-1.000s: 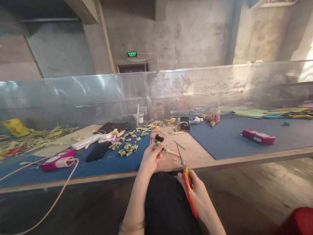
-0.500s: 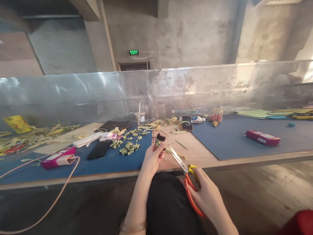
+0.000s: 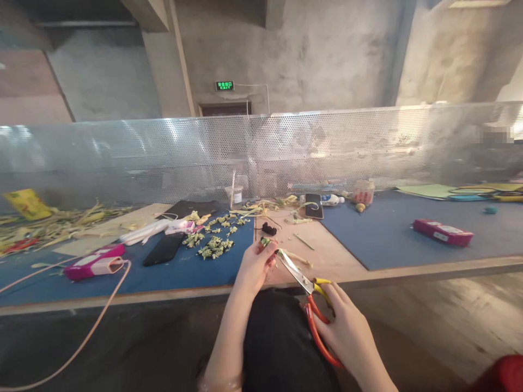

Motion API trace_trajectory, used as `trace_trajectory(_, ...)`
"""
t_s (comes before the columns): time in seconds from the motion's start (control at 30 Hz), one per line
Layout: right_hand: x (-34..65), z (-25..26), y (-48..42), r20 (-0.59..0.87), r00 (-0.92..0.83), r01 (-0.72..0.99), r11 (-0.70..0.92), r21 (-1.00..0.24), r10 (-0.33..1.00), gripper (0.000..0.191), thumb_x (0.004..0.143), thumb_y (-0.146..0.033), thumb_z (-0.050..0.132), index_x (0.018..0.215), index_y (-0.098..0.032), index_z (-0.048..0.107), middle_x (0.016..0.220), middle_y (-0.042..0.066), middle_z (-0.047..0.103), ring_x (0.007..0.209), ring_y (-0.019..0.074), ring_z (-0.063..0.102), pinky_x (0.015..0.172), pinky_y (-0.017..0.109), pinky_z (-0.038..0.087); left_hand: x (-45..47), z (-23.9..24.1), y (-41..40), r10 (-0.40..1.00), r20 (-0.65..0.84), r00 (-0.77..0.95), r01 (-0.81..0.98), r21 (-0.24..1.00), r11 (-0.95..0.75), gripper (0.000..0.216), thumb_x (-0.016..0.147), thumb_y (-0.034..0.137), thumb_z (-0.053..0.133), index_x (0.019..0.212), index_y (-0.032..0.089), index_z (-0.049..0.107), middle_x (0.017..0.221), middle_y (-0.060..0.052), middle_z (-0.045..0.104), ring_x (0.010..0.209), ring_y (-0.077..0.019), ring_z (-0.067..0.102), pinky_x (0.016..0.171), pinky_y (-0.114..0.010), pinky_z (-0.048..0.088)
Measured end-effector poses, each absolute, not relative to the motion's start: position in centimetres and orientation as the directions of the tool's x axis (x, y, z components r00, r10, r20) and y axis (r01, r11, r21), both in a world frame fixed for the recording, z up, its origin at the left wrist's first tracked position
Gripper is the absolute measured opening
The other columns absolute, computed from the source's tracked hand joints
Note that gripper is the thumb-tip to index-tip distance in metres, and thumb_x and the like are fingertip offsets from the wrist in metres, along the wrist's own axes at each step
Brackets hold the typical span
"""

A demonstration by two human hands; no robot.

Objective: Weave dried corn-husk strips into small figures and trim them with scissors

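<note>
My right hand (image 3: 347,326) is wrapped round a pair of scissors (image 3: 300,276) with red and yellow handles. The blades point up and left, their tips close by the fingertips of my left hand (image 3: 255,267). My left hand pinches a small green piece (image 3: 265,240) whose kind I cannot make out. Just beyond it lies a dark clump (image 3: 268,228) on the light board (image 3: 339,250). To the left, small pale-green folded pieces (image 3: 216,247) are heaped on the blue mat (image 3: 171,280).
A black phone (image 3: 164,249) and a magenta box (image 3: 95,262) with a cable lie left. Dried strips (image 3: 77,223) spread further left. Another phone (image 3: 314,206), a jar (image 3: 363,193) and a second magenta box (image 3: 443,232) are to the right. A perforated metal screen (image 3: 327,147) stands behind.
The scissors have moved slightly left, bringing their tips right up to my left fingertips. My left hand stays nearly in place, still pinching the green piece.
</note>
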State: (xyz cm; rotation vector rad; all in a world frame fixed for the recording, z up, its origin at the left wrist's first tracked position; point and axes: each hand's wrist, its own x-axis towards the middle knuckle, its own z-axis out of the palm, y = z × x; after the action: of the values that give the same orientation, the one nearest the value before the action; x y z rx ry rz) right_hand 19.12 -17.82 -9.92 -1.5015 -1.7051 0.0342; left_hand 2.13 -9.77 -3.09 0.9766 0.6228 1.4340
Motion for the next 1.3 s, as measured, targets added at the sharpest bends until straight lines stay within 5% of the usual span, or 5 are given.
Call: trace_trajectory(1.3,18.99,-10.49,-17.61,0.614,0.072,0.836,0.288,-0.467,0.786,0.029,0.074,-0.042,0.053,0.097,-0.026,0.053,0.107,0.003,0.059,0.086,0.0173,0.061,0.062,0.023,0.05,2.07,-3.44,-9.69,0.959,0.254,0.128,-0.511,0.845,-0.156,0.025,0.06,0.029,0.073,0.07,0.011,0.059,0.068,0.001,0.052,0.047,-0.0015,0.041,0.044,-0.016,0.033)
